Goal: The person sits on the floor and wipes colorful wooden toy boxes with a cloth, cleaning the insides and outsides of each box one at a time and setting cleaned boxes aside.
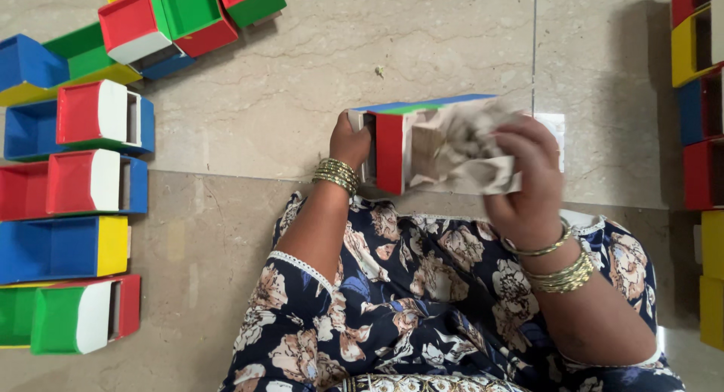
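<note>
A small box [407, 135] with red, blue and green sides lies on the stone floor in front of my lap. My left hand [348, 143] grips its left end, wrist ringed with gold bangles. My right hand [528, 184] is closed on a crumpled wad of pale paper [464, 147] at the box's open right side. The wad is blurred and covers that part of the box. How far the paper sits inside the box I cannot tell.
Several coloured toy boxes [98, 116] in red, blue, green, yellow and white lie in rows at the left and top left. More coloured boxes [697, 98] stack along the right edge. My floral dress [422, 316] fills the lower middle.
</note>
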Demonstrator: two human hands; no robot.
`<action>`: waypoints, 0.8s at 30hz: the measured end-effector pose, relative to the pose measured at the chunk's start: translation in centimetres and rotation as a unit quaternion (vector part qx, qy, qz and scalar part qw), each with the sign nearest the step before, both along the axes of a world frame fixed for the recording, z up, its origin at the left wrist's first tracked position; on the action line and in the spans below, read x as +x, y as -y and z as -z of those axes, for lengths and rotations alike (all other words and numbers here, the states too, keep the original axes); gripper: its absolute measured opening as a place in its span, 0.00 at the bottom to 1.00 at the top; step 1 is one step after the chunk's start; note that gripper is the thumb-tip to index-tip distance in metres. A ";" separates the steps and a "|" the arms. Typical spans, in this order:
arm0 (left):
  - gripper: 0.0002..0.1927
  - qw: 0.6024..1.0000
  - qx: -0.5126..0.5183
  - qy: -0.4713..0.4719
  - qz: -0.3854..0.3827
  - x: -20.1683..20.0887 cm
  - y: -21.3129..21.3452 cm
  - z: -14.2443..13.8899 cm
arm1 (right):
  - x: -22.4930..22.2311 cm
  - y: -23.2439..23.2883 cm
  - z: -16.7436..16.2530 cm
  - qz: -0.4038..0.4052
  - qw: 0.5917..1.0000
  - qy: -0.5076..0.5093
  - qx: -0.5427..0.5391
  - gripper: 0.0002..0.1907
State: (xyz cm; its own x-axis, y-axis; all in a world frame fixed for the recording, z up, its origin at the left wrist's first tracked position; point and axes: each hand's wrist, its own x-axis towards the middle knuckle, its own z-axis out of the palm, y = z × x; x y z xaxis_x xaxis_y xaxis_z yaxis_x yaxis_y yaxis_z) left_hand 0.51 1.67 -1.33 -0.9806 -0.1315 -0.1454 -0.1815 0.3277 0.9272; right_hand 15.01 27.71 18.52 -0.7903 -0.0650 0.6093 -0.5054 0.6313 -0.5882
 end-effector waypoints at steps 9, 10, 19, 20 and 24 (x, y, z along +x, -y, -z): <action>0.17 0.997 0.063 -0.023 0.035 0.6 -0.5 -0.3 | -4.2 1.4 4.2 -0.149 0.976 0.120 0.103 0.24; 0.17 0.996 0.076 -0.019 0.031 0.4 -0.5 0.0 | -4.4 1.2 4.6 -0.145 0.974 0.140 0.100 0.24; 0.17 0.996 -0.009 -0.072 0.060 0.6 -0.2 1.1 | -5.1 -1.4 6.3 0.020 0.945 0.273 0.177 0.07; 0.17 0.998 0.001 -0.052 0.044 0.5 -0.1 1.0 | -5.2 -2.1 6.5 0.061 0.925 0.303 0.221 0.07; 0.18 1.000 0.002 -0.004 -0.002 0.0 -0.1 1.1 | -4.9 -5.5 8.0 0.145 0.935 0.320 0.049 0.08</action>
